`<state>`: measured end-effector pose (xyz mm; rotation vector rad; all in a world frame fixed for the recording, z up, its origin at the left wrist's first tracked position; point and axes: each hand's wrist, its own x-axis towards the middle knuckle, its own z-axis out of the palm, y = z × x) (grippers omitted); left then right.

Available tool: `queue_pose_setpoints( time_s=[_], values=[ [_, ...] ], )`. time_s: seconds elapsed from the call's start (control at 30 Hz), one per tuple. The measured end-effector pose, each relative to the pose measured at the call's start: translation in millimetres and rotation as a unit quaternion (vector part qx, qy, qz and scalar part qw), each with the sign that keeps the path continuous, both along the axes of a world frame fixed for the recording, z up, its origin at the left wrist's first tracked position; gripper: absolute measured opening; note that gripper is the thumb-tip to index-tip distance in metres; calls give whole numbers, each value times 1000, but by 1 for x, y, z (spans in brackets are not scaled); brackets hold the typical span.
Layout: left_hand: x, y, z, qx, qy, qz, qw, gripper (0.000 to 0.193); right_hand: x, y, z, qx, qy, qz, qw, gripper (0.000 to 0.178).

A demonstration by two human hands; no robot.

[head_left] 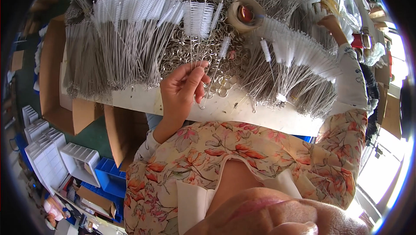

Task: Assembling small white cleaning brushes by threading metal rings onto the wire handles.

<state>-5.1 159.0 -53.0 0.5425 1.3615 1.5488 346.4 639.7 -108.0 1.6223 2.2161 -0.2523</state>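
Floral garment (247,148) before wire and bristle

Its soft printed folds meet a pale table (138,100). One round tub (232,20) stands beside glinting metal rings (223,85), too many to count. Brushes (138,14) with thin wire stems and white bristles lie in dense heaps. The left hand (184,83) pinches several stems between thumb and fingers; overlap hides how many. These held brushes (199,20) point away over the rings. The right hand (333,26) is near the brushes at far right; its grip I cannot tell.
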Motion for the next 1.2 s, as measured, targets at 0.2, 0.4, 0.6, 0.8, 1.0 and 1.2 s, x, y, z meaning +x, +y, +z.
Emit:
queue_pose_setpoints(
  time_s=[0.2, 0.4, 0.6, 0.8, 1.0, 1.2],
  values=[
    [-2, 3, 12, 30, 57, 18, 998, 21, 9, -7, 54, 27, 230, -142, 962, 27],
    [-7, -2, 22, 98, 84, 30, 991, 24, 31, -20, 104, 152, 368, -173, 901, 28],
    [-7, -9, 38, 163, 127, 34, 978, 20, 21, -43, 149, 192, 401, -145, 884, 36],
    [-2, -9, 58, 214, 136, 29, 967, 10, 18, -57, 150, 203, 492, -141, 835, 32],
    [4, -5, 68, 232, 174, -5, 957, 9, -57, -158, 199, 51, 663, -59, 745, 15],
    [14, -7, 70, 257, 205, 4, 944, 11, -134, -281, 216, -251, 743, 23, 621, 14]
  ],
)
